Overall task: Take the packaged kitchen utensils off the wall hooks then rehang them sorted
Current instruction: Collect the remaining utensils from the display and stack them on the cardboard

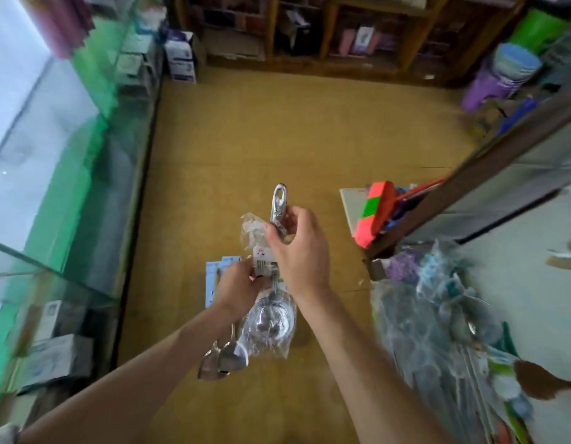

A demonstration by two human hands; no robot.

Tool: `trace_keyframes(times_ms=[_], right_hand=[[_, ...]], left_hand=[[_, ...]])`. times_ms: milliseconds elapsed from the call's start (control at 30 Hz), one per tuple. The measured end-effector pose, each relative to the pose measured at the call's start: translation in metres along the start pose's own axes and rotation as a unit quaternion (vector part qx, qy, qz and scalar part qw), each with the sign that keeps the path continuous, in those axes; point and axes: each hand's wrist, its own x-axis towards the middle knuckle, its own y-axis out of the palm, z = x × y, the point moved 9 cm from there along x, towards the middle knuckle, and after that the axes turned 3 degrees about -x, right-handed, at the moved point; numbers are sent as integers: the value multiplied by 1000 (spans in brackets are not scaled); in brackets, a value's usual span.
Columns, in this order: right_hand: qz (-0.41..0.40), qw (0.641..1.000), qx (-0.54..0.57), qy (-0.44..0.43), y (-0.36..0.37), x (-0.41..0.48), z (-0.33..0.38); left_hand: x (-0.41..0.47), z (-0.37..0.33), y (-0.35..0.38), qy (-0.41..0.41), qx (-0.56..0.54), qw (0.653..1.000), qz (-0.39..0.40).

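I look down at both hands over a tan floor. My right hand [297,248] grips the shiny metal handle [279,200] of a plastic-wrapped ladle [269,325], whose bowl hangs below in crinkled clear wrap. My left hand [239,288] holds a bunch of packaged utensils at their tops, next to a barcode tag [261,259]. Two steel spatula heads [223,360] dangle beneath it, and blue-white card packs [215,277] show behind the fingers. A heap of more packaged utensils [437,315] lies at the right.
A glass display counter [53,193] with green edging runs along the left. Wooden shelves [341,33] stand at the back. An orange-and-green brush head [373,213] lies beside a white counter [517,251] at the right. Stacked plastic tubs [501,75] stand at the far right.
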Motion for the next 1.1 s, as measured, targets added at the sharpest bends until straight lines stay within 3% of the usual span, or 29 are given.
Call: trace_keyframes(times_ms=[233, 633, 800, 967, 1100], right_hand=[[85, 996, 16, 24, 96, 42, -56], [269, 951, -59, 138, 240, 33, -283], [339, 931, -82, 106, 316, 5, -300], [385, 910, -65, 142, 402, -19, -290], [411, 890, -60, 190, 463, -44, -289]], left_hand=[[61, 63, 12, -78, 12, 997, -8], [134, 191, 176, -270, -43, 960, 56], [129, 241, 198, -329, -148, 931, 64], [121, 304, 158, -362, -236, 901, -11], [119, 371, 124, -382, -187, 905, -25]])
